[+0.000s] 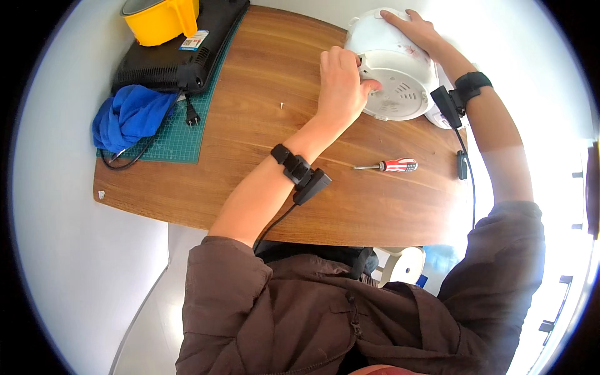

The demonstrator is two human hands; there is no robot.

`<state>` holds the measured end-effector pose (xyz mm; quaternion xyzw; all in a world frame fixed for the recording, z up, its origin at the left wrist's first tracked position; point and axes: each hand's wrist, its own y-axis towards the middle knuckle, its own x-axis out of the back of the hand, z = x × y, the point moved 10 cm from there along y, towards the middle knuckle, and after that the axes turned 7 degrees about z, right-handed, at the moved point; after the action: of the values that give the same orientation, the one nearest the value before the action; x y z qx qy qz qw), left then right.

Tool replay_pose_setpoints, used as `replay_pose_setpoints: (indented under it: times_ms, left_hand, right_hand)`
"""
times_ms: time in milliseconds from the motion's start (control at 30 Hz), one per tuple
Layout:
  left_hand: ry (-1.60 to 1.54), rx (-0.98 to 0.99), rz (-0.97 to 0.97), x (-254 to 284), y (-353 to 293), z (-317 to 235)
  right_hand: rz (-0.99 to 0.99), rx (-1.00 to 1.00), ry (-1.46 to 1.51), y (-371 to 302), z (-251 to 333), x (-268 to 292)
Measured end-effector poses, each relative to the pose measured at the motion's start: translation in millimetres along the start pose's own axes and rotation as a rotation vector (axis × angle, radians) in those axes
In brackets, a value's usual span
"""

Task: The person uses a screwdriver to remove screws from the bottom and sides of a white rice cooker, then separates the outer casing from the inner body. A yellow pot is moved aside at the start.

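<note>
A white rice cooker point(390, 47) with a faint flower print lies tipped on its side at the far right of the table. Its vented base point(400, 94) faces me. My left hand point(342, 84) is closed on the left edge of that base, thumb against the underside. Stretched over the far upper side of the cooker's body, my right hand point(415, 31) lies with its fingers apart. A screwdriver point(398, 165) with a red and white handle rests nearer to me on the wood. A small screw point(281, 105) is left of my left hand.
On a green cutting mat point(181, 140) at the left are a black appliance point(162, 69), a yellow pot point(159, 22), a blue cloth point(134, 115) and a plug point(192, 115). A small black object point(462, 164) sits by the right table edge. Cables trail from both wrist straps.
</note>
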<state>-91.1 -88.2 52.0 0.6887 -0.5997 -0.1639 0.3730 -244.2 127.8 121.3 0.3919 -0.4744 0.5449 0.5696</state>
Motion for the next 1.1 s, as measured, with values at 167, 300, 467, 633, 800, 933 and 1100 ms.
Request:
replay_pose_setpoints:
  times_ms: [167, 300, 467, 633, 800, 933, 1100]
  left_hand:
    - [0.019, -0.017, -0.026, -20, 17, 11]
    - [0.025, -0.021, -0.042, -34, 28, 20]
    - [0.059, -0.08, -0.093, -42, 39, 24]
    - [0.061, -0.088, -0.089, -52, 35, 20]
    - [0.036, -0.074, -0.083, -50, 35, 22]
    - [-0.006, 0.0, -0.04, -44, 38, 30]
    - [-0.006, 0.03, -0.02, -47, 36, 27]
  right_hand:
    - [0.018, -0.094, 0.029, 9, -5, 6]
    - [0.006, -0.13, 0.03, 11, -5, 6]
    - [-0.023, -0.173, 0.019, 5, -3, 12]
    - [-0.043, -0.195, 0.012, -2, -2, 16]
    - [-0.044, -0.222, 0.009, 2, -6, 17]
    - [-0.054, -0.183, -0.011, 6, -1, 15]
    - [-0.078, -0.144, -0.141, 14, -5, 18]
